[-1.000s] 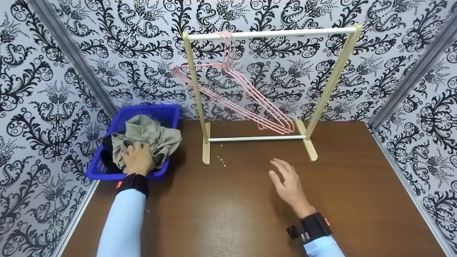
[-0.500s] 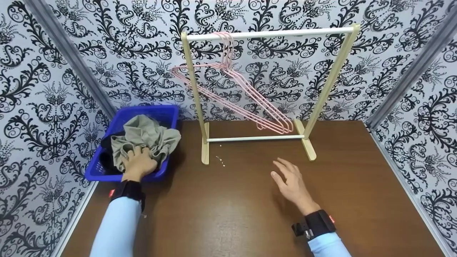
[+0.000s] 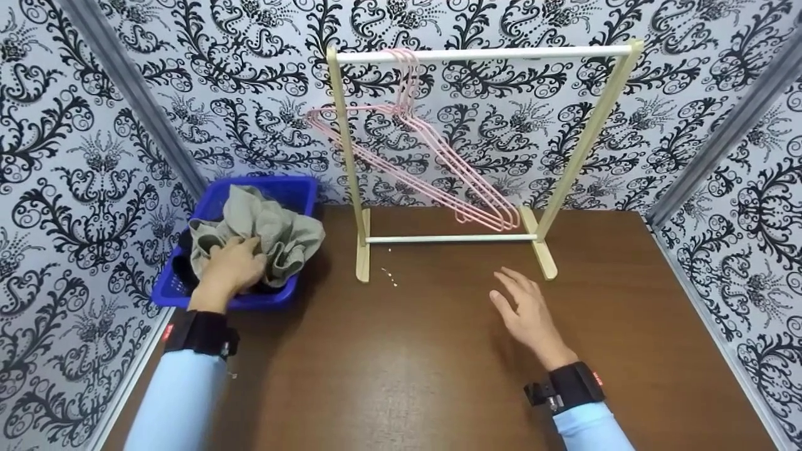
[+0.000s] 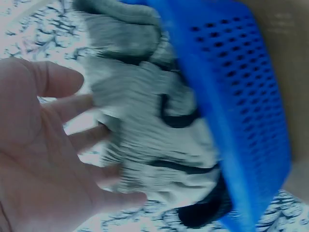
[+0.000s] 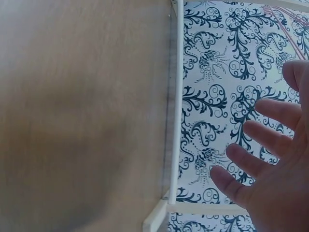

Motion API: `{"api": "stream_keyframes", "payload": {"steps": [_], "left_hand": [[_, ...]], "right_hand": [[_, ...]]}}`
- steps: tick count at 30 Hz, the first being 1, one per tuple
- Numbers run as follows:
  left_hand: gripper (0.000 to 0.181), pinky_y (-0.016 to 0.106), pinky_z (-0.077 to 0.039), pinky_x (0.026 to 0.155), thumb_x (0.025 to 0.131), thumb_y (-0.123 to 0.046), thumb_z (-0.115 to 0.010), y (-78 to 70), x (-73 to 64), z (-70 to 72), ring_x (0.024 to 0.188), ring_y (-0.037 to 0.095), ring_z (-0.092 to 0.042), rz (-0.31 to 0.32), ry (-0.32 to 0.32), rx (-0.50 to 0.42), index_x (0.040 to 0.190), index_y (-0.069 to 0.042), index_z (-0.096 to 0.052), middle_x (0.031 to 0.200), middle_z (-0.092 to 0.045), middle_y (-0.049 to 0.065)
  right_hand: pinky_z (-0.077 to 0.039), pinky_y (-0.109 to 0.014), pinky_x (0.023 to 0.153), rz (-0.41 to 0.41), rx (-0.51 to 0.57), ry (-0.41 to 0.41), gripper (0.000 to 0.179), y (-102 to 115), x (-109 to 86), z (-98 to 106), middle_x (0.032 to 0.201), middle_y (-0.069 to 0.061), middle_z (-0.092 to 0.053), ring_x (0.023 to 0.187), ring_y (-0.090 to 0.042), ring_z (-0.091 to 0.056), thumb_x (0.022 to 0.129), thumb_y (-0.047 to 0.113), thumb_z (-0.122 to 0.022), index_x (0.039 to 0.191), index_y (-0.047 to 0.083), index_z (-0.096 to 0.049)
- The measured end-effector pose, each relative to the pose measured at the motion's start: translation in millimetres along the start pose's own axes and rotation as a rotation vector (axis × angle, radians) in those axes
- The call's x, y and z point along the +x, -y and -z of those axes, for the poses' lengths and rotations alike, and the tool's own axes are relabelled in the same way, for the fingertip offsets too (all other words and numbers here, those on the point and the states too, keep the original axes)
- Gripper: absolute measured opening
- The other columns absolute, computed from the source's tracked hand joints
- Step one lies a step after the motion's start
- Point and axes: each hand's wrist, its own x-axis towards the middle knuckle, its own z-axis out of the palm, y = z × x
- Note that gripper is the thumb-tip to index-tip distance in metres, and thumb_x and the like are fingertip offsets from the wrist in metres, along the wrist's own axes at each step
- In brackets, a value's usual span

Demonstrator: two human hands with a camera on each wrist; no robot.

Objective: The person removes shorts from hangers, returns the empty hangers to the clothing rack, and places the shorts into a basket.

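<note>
A crumpled grey-green garment (image 3: 276, 228) with gathered fabric lies heaped in a blue plastic basket (image 3: 169, 291) at the left. My left hand (image 3: 235, 266) is on the near side of the heap, fingertips at the cloth. In the left wrist view, the palm of that hand (image 4: 53, 159) faces the camera, with fingers spread and thumb apart, and the finger ends meet the garment (image 4: 140, 106). Dark cloth (image 4: 203, 210) shows beneath it. Over the table at the right, my right hand (image 3: 526, 313) holds nothing; its fingers are loosely extended.
A wooden rack (image 3: 579, 147) with a white top rail (image 3: 501, 54) stands at the back of the brown table (image 3: 401, 351). Several pink hangers (image 3: 451, 163) hang near its left end. Patterned walls (image 3: 626, 125) enclose the table. Small white specks (image 3: 390, 275) lie before the rack.
My left wrist has swung toward the left, and the garment has shifted and bunched up slightly under the fingers. The right hand has drifted a little to the right.
</note>
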Motion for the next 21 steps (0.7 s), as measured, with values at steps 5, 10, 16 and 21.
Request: {"api": "stream_keyframes", "payload": {"steps": [5, 10, 16, 21], "left_hand": [[0.052, 0.084, -0.023, 0.102, 0.101, -0.030, -0.044, -23.7, -5.4, 7.3, 0.130, 0.070, -0.035, -0.035, -0.111, 0.045, 0.144, -0.001, -0.052, 0.150, -0.041, 0.036], [0.050, 0.076, -0.032, 0.105, 0.096, -0.024, -0.055, -52.5, -10.7, 2.9, 0.126, 0.061, -0.047, -0.189, -0.323, -0.015, 0.140, -0.001, -0.058, 0.145, -0.050, 0.032], [0.056, 0.067, -0.021, 0.118, 0.092, -0.021, -0.065, -81.1, -18.4, -10.9, 0.133, 0.051, -0.048, -0.335, -0.549, -0.104, 0.141, 0.006, -0.057, 0.143, -0.052, 0.031], [0.062, 0.065, -0.020, 0.120, 0.093, -0.025, -0.069, -94.6, -22.4, -28.1, 0.137, 0.048, -0.045, -0.402, -0.664, -0.135, 0.145, 0.004, -0.053, 0.149, -0.047, 0.031]], "right_hand": [[-0.033, -0.065, 0.111, 0.039, -0.025, -0.025, 0.041, -2.5, 3.3, 11.9, 0.145, -0.026, -0.055, 0.135, -0.048, -0.047, 0.100, 0.014, -0.064, 0.137, -0.006, -0.061], [-0.032, -0.069, 0.109, 0.063, -0.079, -0.056, 0.043, -7.0, 8.0, 33.1, 0.146, -0.027, -0.054, 0.136, -0.050, -0.047, 0.099, 0.013, -0.065, 0.137, -0.007, -0.060], [-0.030, -0.068, 0.112, 0.089, -0.132, -0.103, 0.047, -12.0, 16.3, 56.4, 0.149, -0.026, -0.052, 0.137, -0.049, -0.045, 0.098, 0.012, -0.065, 0.140, -0.007, -0.058], [-0.030, -0.067, 0.114, 0.127, -0.161, -0.157, 0.051, -14.6, 21.0, 64.0, 0.150, -0.026, -0.051, 0.138, -0.049, -0.044, 0.096, 0.011, -0.068, 0.143, -0.005, -0.057]]}}
